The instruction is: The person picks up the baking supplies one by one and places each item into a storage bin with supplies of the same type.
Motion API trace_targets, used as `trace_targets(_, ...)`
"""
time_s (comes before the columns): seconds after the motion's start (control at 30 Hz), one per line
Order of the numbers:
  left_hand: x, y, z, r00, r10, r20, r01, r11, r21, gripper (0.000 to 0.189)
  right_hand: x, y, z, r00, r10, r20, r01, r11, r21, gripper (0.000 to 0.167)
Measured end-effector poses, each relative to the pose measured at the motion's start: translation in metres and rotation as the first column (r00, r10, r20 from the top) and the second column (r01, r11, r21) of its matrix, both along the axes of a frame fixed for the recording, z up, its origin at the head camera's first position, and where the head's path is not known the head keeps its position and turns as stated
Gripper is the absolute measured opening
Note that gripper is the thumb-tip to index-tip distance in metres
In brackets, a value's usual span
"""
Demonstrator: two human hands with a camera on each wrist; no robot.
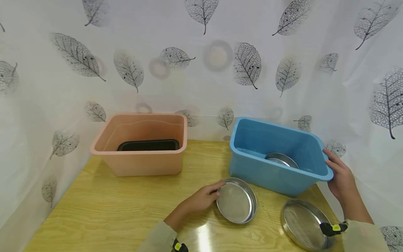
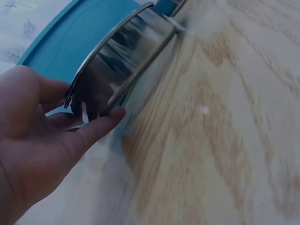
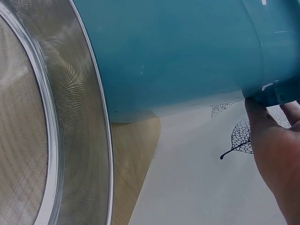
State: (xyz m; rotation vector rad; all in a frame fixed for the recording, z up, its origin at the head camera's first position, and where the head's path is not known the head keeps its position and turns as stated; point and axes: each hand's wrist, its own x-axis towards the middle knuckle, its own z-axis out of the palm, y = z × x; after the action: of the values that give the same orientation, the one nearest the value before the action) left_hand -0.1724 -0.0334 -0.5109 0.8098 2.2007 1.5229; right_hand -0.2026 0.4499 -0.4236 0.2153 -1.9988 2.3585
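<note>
In the head view my left hand point(image 1: 201, 198) holds a round metal sieve point(image 1: 236, 203) by its left side, at the middle of the table. The left wrist view shows thumb and fingers pinching that sieve's shiny wall point(image 2: 122, 61), which is tilted there. My right hand point(image 1: 341, 175) grips the right end of the blue plastic tub point(image 1: 264, 175) at its rim. Inside the tub lies another round metal sieve point(image 1: 284, 159), partly hidden by the front wall. A larger sieve point(image 1: 303, 224) is on the table below my right hand, its mesh point(image 3: 18, 122) large in the right wrist view.
A pink plastic tub point(image 1: 141, 162) stands at the back left of the wooden table point(image 1: 119, 210), with a dark flat object point(image 1: 149, 145) inside. Behind and beside the table hangs a white curtain point(image 1: 201, 94) printed with grey leaves.
</note>
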Motion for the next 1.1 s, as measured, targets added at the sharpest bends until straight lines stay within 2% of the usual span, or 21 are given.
trace_targets(0.1, 0.001, -0.005, 0.0, 1.0, 0.006, 0.017, -0.006, 1.0, 0.011, 0.046, 0.001, -0.001, 0.001, 1.0, -0.005, 0.007, 0.005, 1.0, -0.013, 0.056)
trace_targets(0.43, 0.003, -0.013, -0.005, 0.993, 0.017, 0.118, -0.033, 0.991, 0.133, 0.048, 0.002, 0.0, 0.003, 1.0, 0.012, 0.014, -0.011, 1.0, -0.027, 0.057)
trace_targets(0.67, 0.005, -0.017, -0.005, 0.977, 0.051, 0.207, -0.096, 0.971, 0.218, 0.049, -0.001, 0.001, 0.001, 1.0, 0.011, 0.005, -0.011, 1.0, -0.003, 0.056)
trace_targets(0.87, 0.005, -0.019, 0.006, 0.971, 0.023, 0.24, -0.094, 0.953, 0.289, 0.051, 0.0, 0.001, 0.001, 1.0, 0.007, 0.01, -0.007, 1.0, -0.008, 0.057)
trace_targets(1.0, 0.006, -0.019, 0.02, 0.964, -0.001, 0.265, -0.088, 0.942, 0.324, 0.051, 0.0, 0.001, 0.001, 1.0, 0.008, 0.009, -0.008, 1.0, 0.0, 0.057)
trace_targets(1.1, 0.006, -0.019, 0.033, 0.967, -0.01, 0.256, -0.079, 0.938, 0.338, 0.051, -0.001, 0.002, 0.0, 1.0, 0.014, 0.003, -0.014, 1.0, 0.003, 0.056)
